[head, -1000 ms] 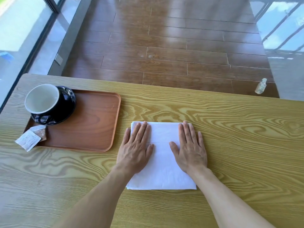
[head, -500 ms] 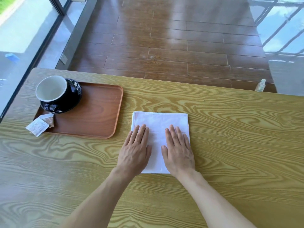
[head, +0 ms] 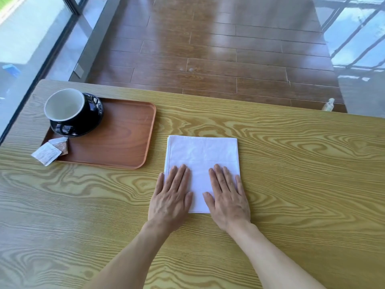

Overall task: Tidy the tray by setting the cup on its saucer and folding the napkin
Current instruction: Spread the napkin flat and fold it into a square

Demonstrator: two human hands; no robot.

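Observation:
A folded white napkin (head: 202,155) lies flat on the wooden table, to the right of the tray. My left hand (head: 171,195) rests palm down on its near left corner, fingers spread. My right hand (head: 228,197) presses flat on its near right part, partly over the napkin's right edge. Neither hand grips anything. A black cup (head: 66,107) with a white inside stands on its black saucer (head: 94,113) in the far left corner of the brown wooden tray (head: 116,138).
Two small sachets (head: 49,151) lie at the tray's near left corner, one hanging over its rim. The table (head: 291,163) has its far edge just beyond the tray. A small clear bottle (head: 328,104) stands on the floor past the far right edge.
Both hands have slid toward me across the napkin, from its far part to its near part, smoothing it. The view has shifted slightly; cup and tray stay put.

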